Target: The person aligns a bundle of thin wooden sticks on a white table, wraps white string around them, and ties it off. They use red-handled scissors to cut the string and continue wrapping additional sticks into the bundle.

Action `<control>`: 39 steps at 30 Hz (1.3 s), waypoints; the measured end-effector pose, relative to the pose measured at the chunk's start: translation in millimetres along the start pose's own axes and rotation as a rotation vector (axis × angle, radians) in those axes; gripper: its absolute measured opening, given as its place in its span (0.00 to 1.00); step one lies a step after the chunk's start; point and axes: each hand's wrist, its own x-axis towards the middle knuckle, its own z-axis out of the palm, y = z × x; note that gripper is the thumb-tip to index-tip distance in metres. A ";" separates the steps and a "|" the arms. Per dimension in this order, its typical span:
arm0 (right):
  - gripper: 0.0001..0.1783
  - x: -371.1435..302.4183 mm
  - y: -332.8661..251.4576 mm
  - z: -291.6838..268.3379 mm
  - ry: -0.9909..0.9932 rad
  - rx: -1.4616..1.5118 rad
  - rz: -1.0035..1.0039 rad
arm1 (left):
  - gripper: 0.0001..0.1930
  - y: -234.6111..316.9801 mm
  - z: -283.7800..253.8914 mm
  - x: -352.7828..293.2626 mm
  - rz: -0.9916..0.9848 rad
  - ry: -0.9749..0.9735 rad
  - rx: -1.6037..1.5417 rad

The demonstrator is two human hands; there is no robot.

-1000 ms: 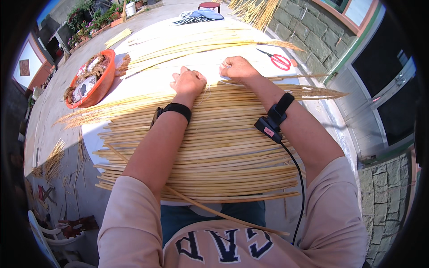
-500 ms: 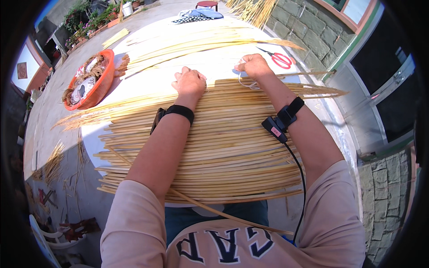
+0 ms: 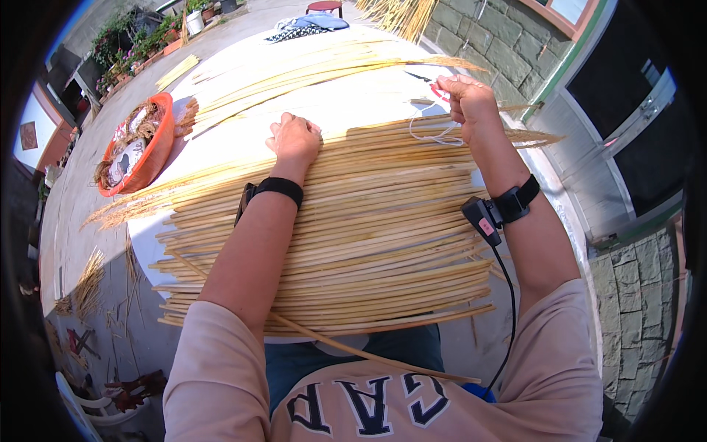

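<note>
Tan stalks point(image 3: 368, 214) lie side by side; white cord point(image 3: 440, 139) loosely looped.

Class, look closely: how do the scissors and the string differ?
The scissors have red handles and a dark blade; the string is white. The scissors look stiff and pointed; the string curves in thin, loose loops. Both are close to the right hand.

Stalks point(image 3: 368, 221) across the near side of the table point(image 3: 250, 134), basin point(image 3: 165, 132) left, scissors point(image 3: 417, 76) right, cloth point(image 3: 305, 29) far back
</note>
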 end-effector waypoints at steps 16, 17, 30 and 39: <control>0.04 -20.2 6.7 -48.2 0.319 0.172 0.015 | 0.10 -2.4 3.8 5.5 -0.006 0.002 0.065; 0.04 -22.3 8.0 -48.9 0.329 0.167 0.015 | 0.11 -1.4 2.6 4.5 -0.008 0.000 0.070; 0.06 -39.2 15.3 -44.8 0.200 0.141 -0.011 | 0.06 -2.4 2.3 3.4 -0.016 0.028 -0.016; 0.05 -40.6 9.7 -33.9 0.156 0.148 -0.004 | 0.09 -3.5 0.2 -4.4 0.096 0.016 -0.156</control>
